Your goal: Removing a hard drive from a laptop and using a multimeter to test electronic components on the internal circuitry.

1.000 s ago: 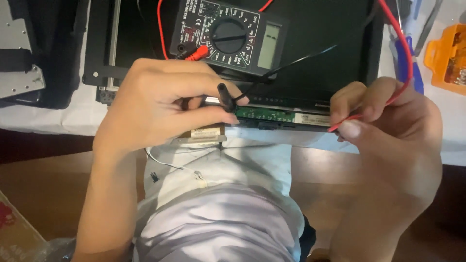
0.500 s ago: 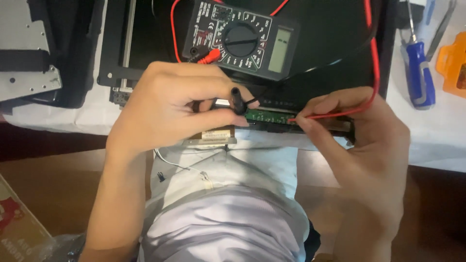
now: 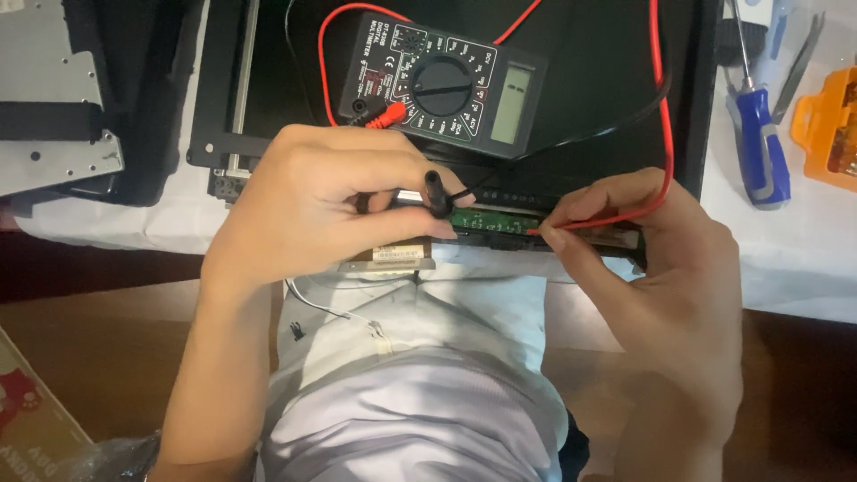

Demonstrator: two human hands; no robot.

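My left hand grips a black test probe, its tip down on a narrow green circuit board at the near edge of a black panel. My right hand pinches a red test probe and touches its tip to the same board, a little to the right. Red and black leads run up to a black digital multimeter lying on the panel just behind my hands. A small labelled metal part shows under my left fingers.
A blue-handled screwdriver and an orange parts case lie on the white cloth at right. A black frame with grey metal plates sits at far left. A cardboard box corner is at lower left.
The view has shifted, so the meter and hands sit lower in frame. My right hand has brought the red probe tip leftward onto the green board; my left hand keeps the black probe in place.
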